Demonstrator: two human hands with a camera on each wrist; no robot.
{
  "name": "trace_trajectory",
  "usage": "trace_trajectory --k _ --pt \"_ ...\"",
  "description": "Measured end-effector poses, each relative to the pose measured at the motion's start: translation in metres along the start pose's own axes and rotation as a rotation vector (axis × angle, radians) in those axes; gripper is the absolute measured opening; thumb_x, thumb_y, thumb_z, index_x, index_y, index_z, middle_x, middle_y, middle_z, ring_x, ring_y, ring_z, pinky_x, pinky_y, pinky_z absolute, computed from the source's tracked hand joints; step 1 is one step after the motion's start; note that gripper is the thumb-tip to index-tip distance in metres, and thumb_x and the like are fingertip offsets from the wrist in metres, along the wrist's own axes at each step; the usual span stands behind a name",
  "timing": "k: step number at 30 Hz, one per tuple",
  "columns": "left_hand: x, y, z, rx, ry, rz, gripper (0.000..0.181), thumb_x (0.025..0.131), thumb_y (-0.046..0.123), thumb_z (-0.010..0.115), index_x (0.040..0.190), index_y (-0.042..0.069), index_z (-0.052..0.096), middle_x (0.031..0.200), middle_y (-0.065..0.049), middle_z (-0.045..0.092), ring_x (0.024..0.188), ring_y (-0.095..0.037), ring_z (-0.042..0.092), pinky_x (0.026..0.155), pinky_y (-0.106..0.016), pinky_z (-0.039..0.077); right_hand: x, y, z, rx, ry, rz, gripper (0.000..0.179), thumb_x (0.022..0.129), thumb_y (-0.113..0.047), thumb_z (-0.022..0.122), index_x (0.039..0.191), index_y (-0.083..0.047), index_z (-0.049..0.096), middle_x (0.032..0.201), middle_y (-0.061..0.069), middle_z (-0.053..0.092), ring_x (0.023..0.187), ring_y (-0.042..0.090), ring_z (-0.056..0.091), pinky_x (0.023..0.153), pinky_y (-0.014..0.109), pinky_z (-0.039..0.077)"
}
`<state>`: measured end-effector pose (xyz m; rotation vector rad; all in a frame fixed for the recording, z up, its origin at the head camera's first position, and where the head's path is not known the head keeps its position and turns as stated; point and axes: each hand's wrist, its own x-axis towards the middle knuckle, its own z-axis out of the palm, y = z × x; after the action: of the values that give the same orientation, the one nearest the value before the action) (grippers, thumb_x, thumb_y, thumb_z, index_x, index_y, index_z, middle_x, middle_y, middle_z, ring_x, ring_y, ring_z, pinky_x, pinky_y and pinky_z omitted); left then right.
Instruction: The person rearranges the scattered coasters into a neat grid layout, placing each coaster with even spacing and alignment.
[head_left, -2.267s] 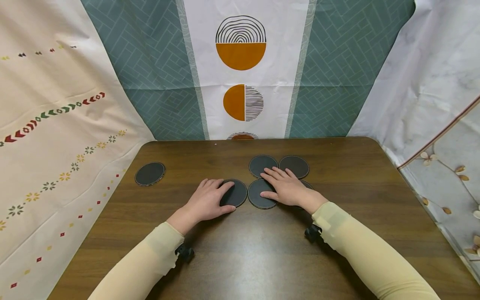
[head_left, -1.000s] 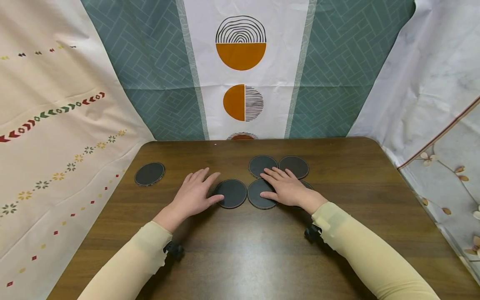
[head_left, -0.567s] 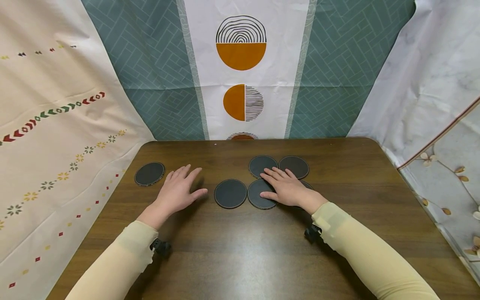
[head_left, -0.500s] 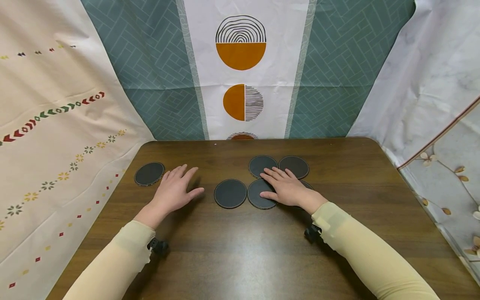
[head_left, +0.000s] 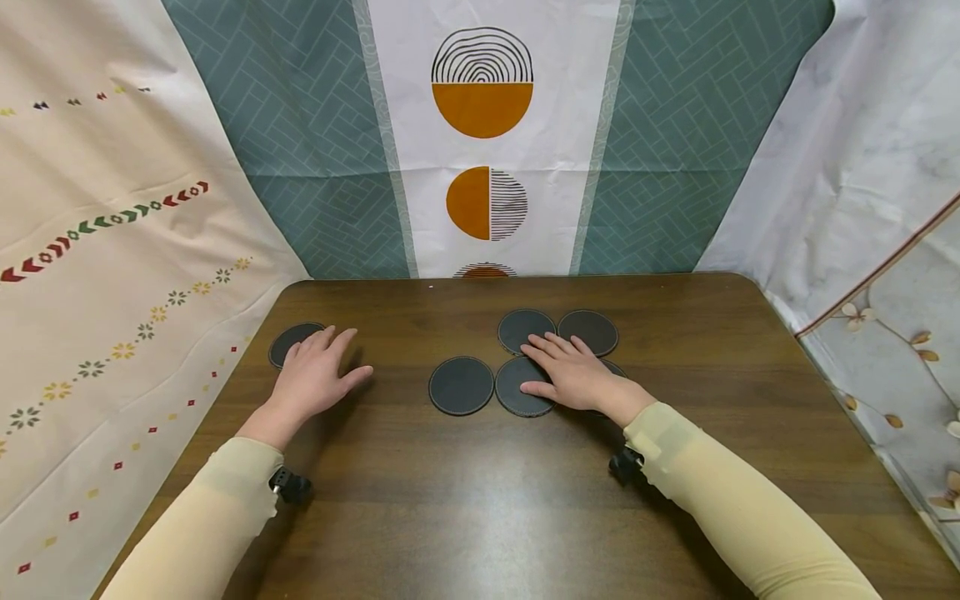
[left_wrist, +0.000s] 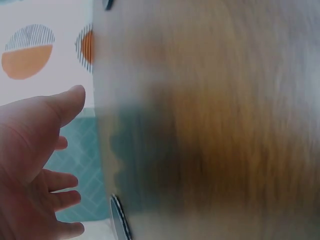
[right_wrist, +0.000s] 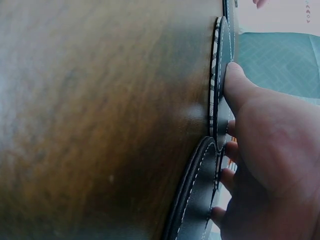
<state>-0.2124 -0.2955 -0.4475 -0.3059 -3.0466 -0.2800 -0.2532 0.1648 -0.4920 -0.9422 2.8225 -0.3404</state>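
Note:
Several round black stitched coasters lie flat on the brown table. My left hand point(head_left: 311, 375) has its fingers spread above the table, partly covering the coaster point(head_left: 288, 340) at the far left; contact with it cannot be made out. In the left wrist view, that coaster's edge point(left_wrist: 119, 220) looks layered, below the fingertips. My right hand point(head_left: 573, 375) rests with extended fingers over a group on the right: a near coaster point(head_left: 512, 385), two behind it, and one mostly hidden under the palm. Its thumb touches the near coaster point(right_wrist: 224, 95). Another coaster point(head_left: 461, 386) sits left of the group.
The wooden table point(head_left: 480, 483) has a back edge against a teal and white curtain point(head_left: 480, 150). A cream patterned cloth point(head_left: 135, 300) hangs on the left, and a pale marbled cloth point(head_left: 862, 208) on the right. Black cameras are strapped on both wrists.
My left hand has left the coaster beside the right-hand group and moved left across the table to the far-left coaster. My right hand has stayed in place.

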Motion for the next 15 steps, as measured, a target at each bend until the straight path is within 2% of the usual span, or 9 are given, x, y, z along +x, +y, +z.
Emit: trace_trajectory --k 6,15 --pt "0.001 -0.019 -0.005 -0.004 0.004 -0.046 0.085 0.106 0.052 0.072 0.167 0.000 0.042 0.164 -0.041 0.038 0.152 -0.061 0.034 0.120 -0.082 0.023 0.000 0.000 0.000 -0.001 -0.009 0.008 0.084 0.111 -0.064 0.055 0.176 -0.015 0.033 0.182 0.010 0.024 0.169 0.036 0.016 0.132 0.067 0.009" --pt "0.000 -0.050 -0.004 -0.025 0.049 -0.111 0.084 0.106 0.053 0.073 0.165 0.001 0.043 0.163 -0.044 0.035 0.148 -0.066 0.035 0.115 -0.084 0.026 0.000 0.000 -0.001 0.000 -0.020 0.007 0.084 0.111 -0.064 0.055 0.176 -0.016 0.032 0.183 0.009 0.023 0.169 0.035 0.015 0.132 0.066 0.008"
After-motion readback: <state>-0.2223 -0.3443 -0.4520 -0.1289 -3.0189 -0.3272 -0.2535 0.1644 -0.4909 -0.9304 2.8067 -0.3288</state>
